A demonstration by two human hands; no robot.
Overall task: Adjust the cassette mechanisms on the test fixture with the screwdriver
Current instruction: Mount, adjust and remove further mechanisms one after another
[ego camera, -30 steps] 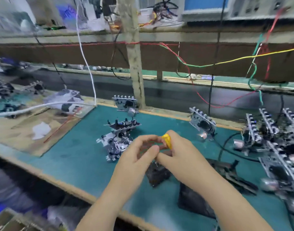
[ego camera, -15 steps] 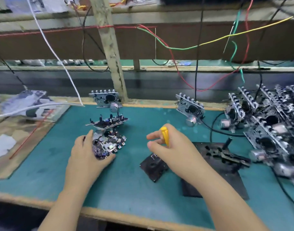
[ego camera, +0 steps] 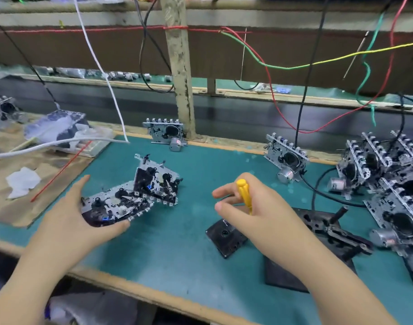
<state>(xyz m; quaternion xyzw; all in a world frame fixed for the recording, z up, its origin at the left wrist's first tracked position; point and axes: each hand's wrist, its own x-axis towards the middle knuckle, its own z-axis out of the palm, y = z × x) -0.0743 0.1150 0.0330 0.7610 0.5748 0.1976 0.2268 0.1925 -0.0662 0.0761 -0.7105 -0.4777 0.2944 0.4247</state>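
While the green table [ego camera: 177, 245] carries a black test fixture [ego camera: 318, 233] at right, the left hand [ego camera: 76, 221] has its thumb and fingers curled round a cassette mechanism [ego camera: 114, 207] lifted just beside another mechanism [ego camera: 157, 181]. The right hand [ego camera: 254, 207] clasps a yellow screwdriver [ego camera: 245, 193] above a black cassette [ego camera: 225, 238].

a teal mat [ego camera: 177, 249] over the bench, wood-edged at the front, with a sheet of brown cardboard [ego camera: 25, 207] at far left bearing a crumpled white paper [ego camera: 22, 181] and a thin red rod [ego camera: 60, 171] lying slantwise. a rough wooden post [ego camera: 179, 73] upright at the back edge of the mat, bound near its top with red cord; beside it a white cable [ego camera: 102, 73] hanging down. red [ego camera: 271, 90], green [ego camera: 259, 59], yellow [ego camera: 364, 52] and black [ego camera: 304, 90] wires strung across the brown back panel [ego camera: 60, 52]
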